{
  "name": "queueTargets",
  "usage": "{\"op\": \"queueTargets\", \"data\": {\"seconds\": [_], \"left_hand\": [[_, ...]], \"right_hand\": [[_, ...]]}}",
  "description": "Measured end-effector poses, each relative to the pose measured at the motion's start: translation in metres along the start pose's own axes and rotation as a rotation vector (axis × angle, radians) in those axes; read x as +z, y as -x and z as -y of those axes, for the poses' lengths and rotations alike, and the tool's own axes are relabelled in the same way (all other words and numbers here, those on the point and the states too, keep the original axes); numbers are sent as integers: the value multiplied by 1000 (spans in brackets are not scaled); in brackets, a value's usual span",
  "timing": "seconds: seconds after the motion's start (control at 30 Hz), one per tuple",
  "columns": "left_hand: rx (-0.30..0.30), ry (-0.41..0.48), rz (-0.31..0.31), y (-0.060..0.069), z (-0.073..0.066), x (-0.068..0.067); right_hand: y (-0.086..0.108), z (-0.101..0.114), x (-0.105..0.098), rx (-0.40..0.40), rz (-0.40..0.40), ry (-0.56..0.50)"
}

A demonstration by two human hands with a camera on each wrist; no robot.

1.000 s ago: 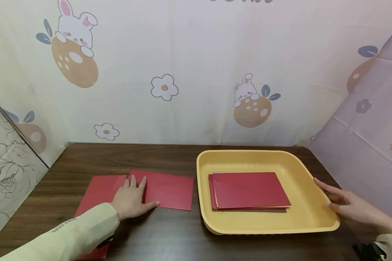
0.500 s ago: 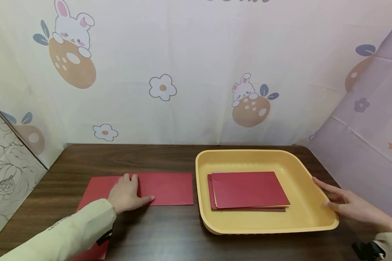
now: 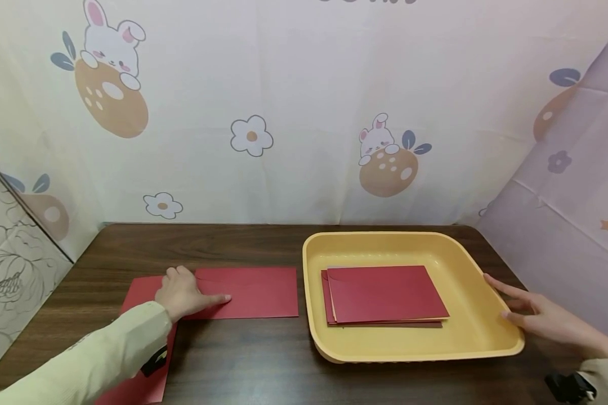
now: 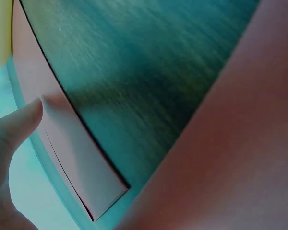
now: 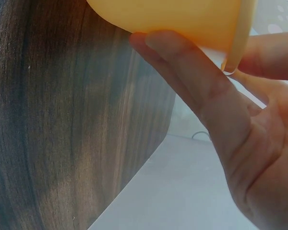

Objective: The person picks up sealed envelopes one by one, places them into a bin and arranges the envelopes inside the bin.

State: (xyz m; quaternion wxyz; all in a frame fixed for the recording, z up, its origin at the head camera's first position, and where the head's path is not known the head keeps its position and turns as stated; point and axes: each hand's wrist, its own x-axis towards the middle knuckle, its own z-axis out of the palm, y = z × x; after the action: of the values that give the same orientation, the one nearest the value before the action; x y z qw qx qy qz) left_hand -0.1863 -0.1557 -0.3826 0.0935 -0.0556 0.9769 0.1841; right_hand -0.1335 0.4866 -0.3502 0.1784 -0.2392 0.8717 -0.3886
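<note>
A red envelope (image 3: 255, 292) lies flat on the table, left of the yellow tray. My left hand (image 3: 182, 293) is over its left end, the outstretched thumb touching its surface. In the left wrist view, the thumb (image 4: 24, 122) meets the envelope (image 4: 74, 153) near its long edge. Beneath my left forearm, another red sheet or envelope (image 3: 142, 388) runs toward the table's front, partly hidden by the sleeve. My right hand (image 3: 542, 315) holds the right rim of the yellow tray (image 3: 486, 337), with thumb and fingers on either side of the wall.
Several envelopes in a stack (image 3: 387, 295), a red one on top, lie inside the tray. The dark wooden table (image 3: 243, 365) backs onto a patterned curtain (image 3: 304, 169). Another curtain (image 3: 577, 214) hangs along the right side.
My left hand has slid leftward over the envelope. That envelope, tilted before, now lies nearly straight and slightly farther left. My right hand keeps its hold on the tray.
</note>
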Motion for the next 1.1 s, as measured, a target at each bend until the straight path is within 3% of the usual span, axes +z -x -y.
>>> {"op": "queueTargets", "data": {"seconds": [0.3,0.77,0.93,1.1], "left_hand": [[-20,-28,13,-2,-4,0],[-51,69,86,-10,-12,-2],[-76,116,124,-11,-12,-4],[-47,188,98,-13,-7,-6]], "right_hand": [[1,-2,2,44,-9,-10],[0,-1,0,-60,4,-48],[-1,0,0,-43,4,-47],[-1,-1,0,-38,2,-55]]}}
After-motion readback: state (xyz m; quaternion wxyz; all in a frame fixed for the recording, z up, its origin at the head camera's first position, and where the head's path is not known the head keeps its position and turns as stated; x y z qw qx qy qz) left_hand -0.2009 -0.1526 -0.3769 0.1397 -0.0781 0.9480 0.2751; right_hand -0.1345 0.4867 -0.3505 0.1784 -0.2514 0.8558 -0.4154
